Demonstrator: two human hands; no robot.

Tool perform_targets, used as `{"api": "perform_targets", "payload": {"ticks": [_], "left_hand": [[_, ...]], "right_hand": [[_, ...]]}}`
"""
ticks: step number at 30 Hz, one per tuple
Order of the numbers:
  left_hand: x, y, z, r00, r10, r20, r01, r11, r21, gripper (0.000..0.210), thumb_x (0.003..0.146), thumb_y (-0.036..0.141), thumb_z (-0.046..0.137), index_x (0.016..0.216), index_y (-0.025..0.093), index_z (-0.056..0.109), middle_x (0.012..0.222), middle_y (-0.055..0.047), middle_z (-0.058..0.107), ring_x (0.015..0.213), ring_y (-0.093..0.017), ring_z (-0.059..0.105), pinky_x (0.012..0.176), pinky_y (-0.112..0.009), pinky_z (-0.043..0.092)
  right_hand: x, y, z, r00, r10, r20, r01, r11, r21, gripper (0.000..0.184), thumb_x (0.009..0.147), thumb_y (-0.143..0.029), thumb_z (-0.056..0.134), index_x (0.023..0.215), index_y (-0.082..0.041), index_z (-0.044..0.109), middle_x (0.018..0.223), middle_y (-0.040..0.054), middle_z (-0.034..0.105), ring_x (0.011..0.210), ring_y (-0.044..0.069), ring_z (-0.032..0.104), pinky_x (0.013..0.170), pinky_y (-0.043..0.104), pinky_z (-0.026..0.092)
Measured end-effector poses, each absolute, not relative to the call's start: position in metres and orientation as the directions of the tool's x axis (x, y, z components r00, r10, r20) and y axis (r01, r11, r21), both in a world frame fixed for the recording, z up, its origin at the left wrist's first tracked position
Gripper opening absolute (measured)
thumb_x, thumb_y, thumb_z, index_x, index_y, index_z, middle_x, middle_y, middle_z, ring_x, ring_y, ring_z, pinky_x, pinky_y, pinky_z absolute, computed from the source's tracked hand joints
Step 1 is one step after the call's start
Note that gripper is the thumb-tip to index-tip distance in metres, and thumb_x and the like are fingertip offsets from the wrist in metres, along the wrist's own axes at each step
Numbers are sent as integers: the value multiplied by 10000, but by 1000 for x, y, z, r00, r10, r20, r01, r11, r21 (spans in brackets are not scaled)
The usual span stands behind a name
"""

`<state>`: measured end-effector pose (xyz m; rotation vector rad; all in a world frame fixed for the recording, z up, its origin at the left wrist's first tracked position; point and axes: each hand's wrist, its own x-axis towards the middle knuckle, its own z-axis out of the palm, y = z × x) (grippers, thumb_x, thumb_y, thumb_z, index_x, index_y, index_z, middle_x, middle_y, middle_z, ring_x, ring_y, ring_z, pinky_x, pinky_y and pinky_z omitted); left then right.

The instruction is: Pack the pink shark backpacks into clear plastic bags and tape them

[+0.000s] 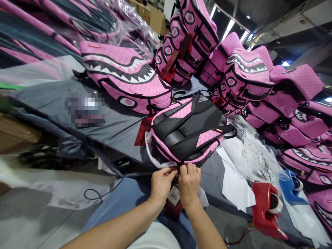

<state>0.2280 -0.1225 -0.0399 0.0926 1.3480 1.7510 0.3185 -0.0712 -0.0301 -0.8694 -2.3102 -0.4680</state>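
Observation:
A pink and black backpack (188, 128) lies on the table with its straps and dark padded back panel facing up. At its near edge my left hand (162, 181) and my right hand (189, 181) are side by side, fingers closed in a pinch. What they grip is hidden by the fingers. Below them hangs a dark red tag (173, 211) with a white barcode label (173, 195). Clear plastic (149, 152) curls around the bag's left side, near a second red tag (141, 133).
A pink shark-mouth backpack (127, 77) lies just beyond, with more pink bags (243, 79) stacked behind and right. A red tape dispenser (267, 209), a blue one (294, 186), white paper (237, 181) and clear bags (259, 157) occupy the right. A black cable (95, 193) loops at left.

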Motion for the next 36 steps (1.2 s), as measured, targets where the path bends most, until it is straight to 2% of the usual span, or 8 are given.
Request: {"api": "perform_targets", "payload": {"ticks": [4, 7, 12, 18, 22, 25, 31, 36], "left_hand": [[230, -120, -31, -569, 706, -422, -592, 5, 806, 279, 469, 387, 846, 612, 164, 757, 606, -21, 706, 701, -208, 676, 678, -283, 553], [233, -123, -18, -533, 733, -423, -600, 26, 800, 321, 481, 422, 844, 631, 153, 753, 625, -33, 719, 670, -206, 676, 638, -281, 547], [229, -142, -2, -431, 767, -476, -675, 76, 734, 406, 492, 302, 863, 862, 159, 776, 857, -95, 792, 867, -260, 734, 838, -359, 570], [230, -145, -20, -405, 798, -447, -719, 24, 694, 385, 568, 360, 841, 889, 166, 752, 996, -95, 782, 1016, -263, 701, 955, -367, 514], [242, -125, -36, -255, 888, -384, -858, -25, 513, 409, 614, 432, 863, 891, 157, 741, 976, -92, 773, 1051, -272, 678, 974, -389, 495], [247, -117, -46, -218, 902, -374, -901, -40, 431, 441, 599, 406, 896, 925, 151, 744, 1000, -96, 771, 1083, -278, 664, 998, -398, 474], [243, -120, -49, -245, 902, -356, -845, -18, 534, 487, 534, 426, 940, 907, 179, 746, 963, -56, 773, 964, -225, 691, 940, -340, 500], [242, -123, -47, -249, 875, -416, -750, 97, 654, 557, 502, 495, 931, 891, 162, 712, 836, -29, 752, 776, -212, 700, 779, -338, 554]], "right_hand": [[321, -78, -22, -690, 460, 559, 636, 754, 164, 195, 940, -77, 498, 809, -218, 528, 828, 54, 568, 775, 229, 463, 682, 349, 334], [322, -84, -21, -701, 490, 518, 628, 768, 124, 90, 893, -117, 535, 859, -199, 550, 899, 89, 591, 818, 247, 471, 703, 365, 354], [323, -83, -29, -576, 509, 640, 655, 756, -11, 198, 959, -156, 432, 797, -210, 533, 799, 62, 583, 763, 229, 477, 683, 353, 330], [329, -80, -22, -487, 633, 602, 618, 737, -274, 257, 1034, -255, 473, 802, -201, 570, 742, 1, 617, 712, 169, 527, 700, 308, 325], [333, -76, -15, -419, 802, 426, 600, 597, -533, 299, 1010, -336, 509, 756, -210, 606, 708, -8, 650, 679, 162, 537, 688, 288, 348], [336, -72, -15, -362, 874, 323, 593, 484, -643, 297, 966, -383, 539, 738, -217, 633, 694, 1, 666, 685, 172, 536, 681, 282, 366], [331, -69, -17, -344, 922, 176, 461, 329, -824, 249, 918, -399, 544, 803, -208, 656, 687, -20, 649, 619, 145, 530, 632, 259, 403], [390, -72, -11, -145, 950, 275, 546, 309, -779, 248, 912, -426, 571, 940, -207, 684, 888, 36, 698, 821, 180, 610, 739, 278, 453]]}}
